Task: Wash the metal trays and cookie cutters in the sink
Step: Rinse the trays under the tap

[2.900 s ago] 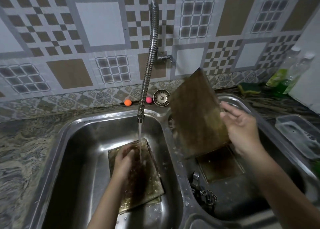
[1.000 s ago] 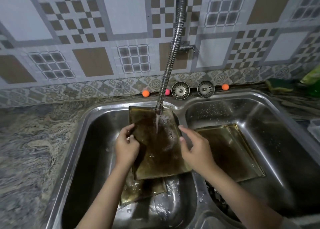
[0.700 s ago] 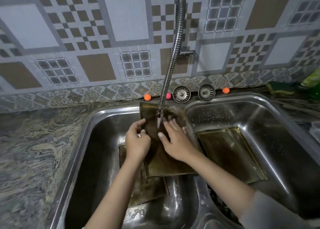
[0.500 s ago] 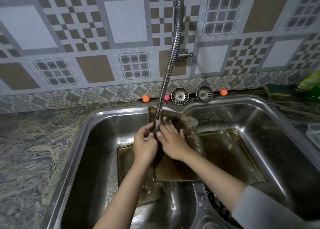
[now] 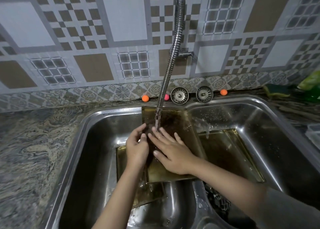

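tilted tray (image 5: 174, 123) leans under the faucet (image 5: 170, 62) stream; left hand (image 5: 137, 148) grips its left edge, right hand (image 5: 170, 152) lies flat on it, fingers straight.

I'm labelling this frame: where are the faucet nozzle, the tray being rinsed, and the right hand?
faucet nozzle (image 5: 157, 115): head view, metal tip.
rinsed tray (image 5: 180, 121): head view, upper wet face.
right hand (image 5: 170, 152): head view, back of hand.
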Demonstrator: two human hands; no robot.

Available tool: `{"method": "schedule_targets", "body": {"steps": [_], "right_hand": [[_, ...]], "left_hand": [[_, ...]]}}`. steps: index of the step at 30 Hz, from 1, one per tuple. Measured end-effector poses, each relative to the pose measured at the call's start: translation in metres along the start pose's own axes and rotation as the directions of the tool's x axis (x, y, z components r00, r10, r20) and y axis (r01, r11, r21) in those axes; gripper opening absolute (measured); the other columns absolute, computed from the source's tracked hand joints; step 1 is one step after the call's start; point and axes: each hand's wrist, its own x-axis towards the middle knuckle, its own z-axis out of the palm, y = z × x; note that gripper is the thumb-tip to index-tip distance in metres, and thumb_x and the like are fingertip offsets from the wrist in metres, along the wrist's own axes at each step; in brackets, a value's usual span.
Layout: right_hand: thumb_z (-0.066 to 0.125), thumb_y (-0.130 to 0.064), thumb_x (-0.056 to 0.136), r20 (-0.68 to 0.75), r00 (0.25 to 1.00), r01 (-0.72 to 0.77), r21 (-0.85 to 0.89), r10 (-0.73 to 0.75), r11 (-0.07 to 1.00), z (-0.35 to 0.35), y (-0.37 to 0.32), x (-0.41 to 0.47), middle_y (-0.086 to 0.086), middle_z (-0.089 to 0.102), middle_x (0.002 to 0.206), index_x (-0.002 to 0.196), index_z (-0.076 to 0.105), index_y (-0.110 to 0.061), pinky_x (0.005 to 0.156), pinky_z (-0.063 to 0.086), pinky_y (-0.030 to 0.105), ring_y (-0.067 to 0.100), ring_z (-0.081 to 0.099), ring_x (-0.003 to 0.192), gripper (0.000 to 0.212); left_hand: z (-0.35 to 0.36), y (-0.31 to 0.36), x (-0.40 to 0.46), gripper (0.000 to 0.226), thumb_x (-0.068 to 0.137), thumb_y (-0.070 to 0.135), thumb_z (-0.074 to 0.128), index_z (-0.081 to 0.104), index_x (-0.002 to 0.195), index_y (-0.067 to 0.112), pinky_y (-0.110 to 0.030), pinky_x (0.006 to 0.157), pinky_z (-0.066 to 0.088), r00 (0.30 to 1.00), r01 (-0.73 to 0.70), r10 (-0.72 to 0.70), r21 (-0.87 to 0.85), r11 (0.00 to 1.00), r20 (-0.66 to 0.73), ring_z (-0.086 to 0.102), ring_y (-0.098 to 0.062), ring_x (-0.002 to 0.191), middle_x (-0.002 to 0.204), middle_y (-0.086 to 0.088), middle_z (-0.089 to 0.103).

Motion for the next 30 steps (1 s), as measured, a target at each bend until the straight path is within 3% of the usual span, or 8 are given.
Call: {"method": "schedule_targets", "body": {"steps": [2, 6, 13, 17, 19, 24, 27, 30], "right_hand": [[0.025, -0.054, 0.098, 0.006, 0.999, -0.047, -0.086, 0.047, 0.995, -0.002, 0.015, -0.008, -0.013, -0.018, 0.158, 0.152, -0.003, -0.035, 0.115, -0.01, 0.041, 0.008, -0.02, 0.144, 0.063], [0.022, -0.052, 0.099, -0.105, 0.887, -0.455, -0.041, 0.449, 0.89, -0.02, 0.035, 0.022, 0.008, -0.009, 0.161, 0.153, 0.004, -0.017, 0.115, -0.005, 0.054, 0.026, -0.013, 0.147, 0.067], [0.034, -0.041, 0.101, 0.139, 0.989, 0.049, -0.014, -0.047, 0.999, -0.019, 0.007, -0.015, -0.016, -0.008, 0.158, 0.151, 0.01, -0.036, 0.114, -0.01, 0.043, 0.004, -0.014, 0.144, 0.056], [0.041, -0.052, 0.096, 0.035, 0.979, -0.192, -0.166, 0.201, 0.967, -0.038, 0.031, -0.031, -0.003, -0.013, 0.158, 0.148, 0.022, -0.039, 0.113, -0.013, 0.051, 0.018, -0.014, 0.146, 0.057], [0.052, -0.045, 0.093, -0.055, 0.932, -0.354, 0.063, 0.357, 0.933, -0.041, 0.036, -0.034, 0.001, 0.003, 0.161, 0.143, 0.036, -0.038, 0.117, -0.001, 0.05, 0.024, 0.001, 0.148, 0.053], [0.052, -0.001, 0.093, 0.018, 0.84, -0.279, 0.871, 0.542, 0.403, -0.037, 0.029, -0.038, -0.001, 0.057, 0.131, 0.118, 0.064, -0.029, 0.095, 0.045, 0.029, 0.015, 0.052, 0.122, 0.04], [0.046, 0.008, 0.091, 0.072, 0.809, -0.142, 0.987, 0.584, 0.075, -0.047, 0.024, -0.037, 0.006, 0.071, 0.109, 0.114, 0.067, -0.021, 0.068, 0.056, 0.029, 0.022, 0.069, 0.094, 0.042], [0.053, 0.0, 0.091, 0.042, 0.812, -0.101, 0.992, 0.582, 0.069, -0.063, 0.016, -0.036, 0.005, 0.075, 0.092, 0.116, 0.065, -0.024, 0.062, 0.056, 0.031, 0.018, 0.07, 0.073, 0.037]], "left_hand": [[-0.007, -0.003, -0.001, 0.036, 0.094, -0.003, 0.045, 0.063, 0.112, 0.023, -0.012, 0.086, 0.043, 1.0, -0.003, 0.003, 0.007, 1.0, -0.004, 0.058, -0.01, 0.108, 0.114, 0.001, 0.064], [0.011, -0.009, -0.024, 0.035, 0.094, -0.004, 0.046, 0.063, 0.107, 0.024, 0.003, 0.078, 0.039, 0.994, -0.035, 0.033, 0.023, 0.999, 0.108, 0.056, 0.002, 0.102, 0.108, 0.009, 0.063], [-0.005, -0.011, -0.004, 0.033, 0.095, -0.001, 0.045, 0.063, 0.111, 0.022, -0.029, 0.099, 0.044, 0.996, 0.053, -0.057, -0.055, 0.997, -0.065, 0.057, -0.018, 0.114, 0.12, -0.006, 0.063], [-0.021, -0.015, 0.008, 0.033, 0.097, 0.006, 0.045, 0.063, 0.116, 0.026, -0.037, 0.104, 0.043, 0.98, 0.146, -0.151, -0.051, 0.988, -0.127, 0.053, -0.018, 0.117, 0.126, -0.002, 0.057], [-0.021, -0.016, 0.011, 0.033, 0.098, 0.007, 0.045, 0.063, 0.117, 0.026, -0.035, 0.102, 0.043, 0.972, 0.18, -0.188, -0.069, 0.981, -0.14, 0.053, -0.018, 0.115, 0.122, -0.001, 0.057], [-0.014, -0.02, 0.009, 0.031, 0.097, 0.006, 0.044, 0.063, 0.112, 0.026, -0.029, 0.091, 0.044, 0.959, 0.244, -0.256, -0.108, 0.964, -0.12, 0.055, -0.02, 0.108, 0.118, -0.006, 0.059], [-0.014, -0.027, 0.009, 0.027, 0.098, 0.01, 0.045, 0.064, 0.11, 0.024, -0.032, 0.093, 0.045, 0.933, 0.351, -0.356, -0.088, 0.932, -0.054, 0.056, -0.023, 0.111, 0.122, -0.007, 0.06], [-0.013, -0.024, 0.004, 0.018, 0.097, 0.022, 0.049, 0.062, 0.109, 0.023, -0.035, 0.096, 0.045, 0.935, 0.347, -0.352, 0.088, 0.934, 0.046, 0.056, -0.022, 0.109, 0.122, -0.006, 0.061]]}}
